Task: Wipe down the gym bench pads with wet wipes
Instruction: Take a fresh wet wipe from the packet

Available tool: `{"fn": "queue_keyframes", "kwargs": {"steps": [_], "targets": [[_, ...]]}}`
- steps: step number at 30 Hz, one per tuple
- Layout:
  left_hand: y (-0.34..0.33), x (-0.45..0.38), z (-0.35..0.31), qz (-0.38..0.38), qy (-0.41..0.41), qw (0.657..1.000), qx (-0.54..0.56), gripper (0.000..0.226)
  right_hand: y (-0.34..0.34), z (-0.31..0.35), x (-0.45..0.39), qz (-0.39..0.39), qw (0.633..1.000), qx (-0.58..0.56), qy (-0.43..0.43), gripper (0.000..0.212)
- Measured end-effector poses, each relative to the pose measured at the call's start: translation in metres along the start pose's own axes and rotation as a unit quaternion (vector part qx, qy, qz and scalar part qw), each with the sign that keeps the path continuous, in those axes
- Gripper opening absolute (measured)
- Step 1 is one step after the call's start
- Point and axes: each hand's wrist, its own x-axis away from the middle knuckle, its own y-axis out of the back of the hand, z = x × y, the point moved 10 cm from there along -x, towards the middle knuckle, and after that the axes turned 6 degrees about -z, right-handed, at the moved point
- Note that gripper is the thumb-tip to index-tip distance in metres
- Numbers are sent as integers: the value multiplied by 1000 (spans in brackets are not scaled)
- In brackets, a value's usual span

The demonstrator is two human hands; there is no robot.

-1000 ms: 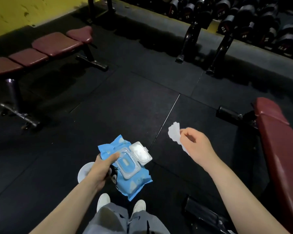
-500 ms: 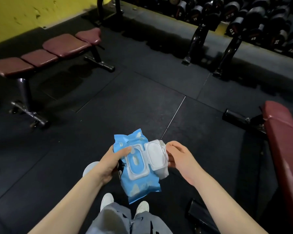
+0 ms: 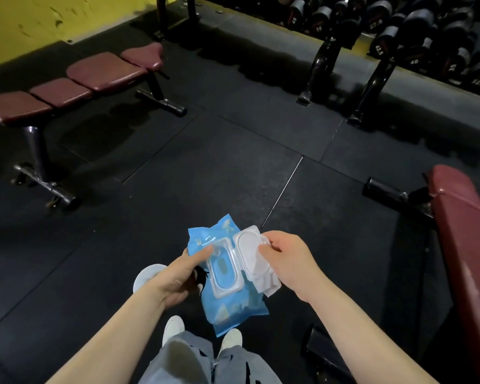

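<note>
A blue pack of wet wipes (image 3: 233, 306) is held in front of me at waist height, my left hand (image 3: 178, 275) gripping its left side with the thumb on the plastic frame. Its clear flip lid (image 3: 248, 250) stands open to the right. My right hand (image 3: 286, 261) has its thumb on that lid and also holds a white wet wipe (image 3: 269, 285), which hangs below the palm. One maroon bench pad (image 3: 463, 239) runs along the right edge; another maroon padded bench (image 3: 94, 76) stands at the far left.
Black rubber floor tiles (image 3: 219, 167) lie between the two benches. A dumbbell rack (image 3: 399, 37) on black legs fills the far right. A yellow wall (image 3: 39, 20) is behind the left bench. My shoes (image 3: 173, 328) and grey trousers are below the pack.
My right hand, which held the pulled-out wipe apart from the pack a second ago, has come back to the pack and now rests on the open lid. The view has shifted slightly.
</note>
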Motion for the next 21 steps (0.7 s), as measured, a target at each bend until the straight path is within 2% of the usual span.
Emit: {"fn": "queue_keyframes", "kwargs": {"steps": [4, 7, 8, 11, 15, 18, 21], "targets": [[-10, 7, -3, 21, -3, 1000, -12, 82, -1, -6, -2, -10, 995, -90, -46, 17], [-11, 9, -6, 17, -31, 999, -19, 101, -6, -13, -2, -9, 982, -168, -80, 18], [-14, 11, -8, 24, -36, 999, -8, 100, -6, -14, -2, -12, 978, -188, -92, 18], [-27, 19, -14, 35, -21, 999, 25, 73, -7, -15, -1, -9, 970, -222, -101, 19], [-32, 11, -7, 7, 37, 998, 53, 74, -13, -6, 1, 19, 975, -209, -69, 21], [-28, 8, -1, -15, 44, 998, 45, 56, -14, -2, 3, 27, 975, -212, -60, 22], [-22, 5, 8, -6, 59, 997, 52, 69, -12, -7, 0, 13, 970, -229, -84, 22]]}}
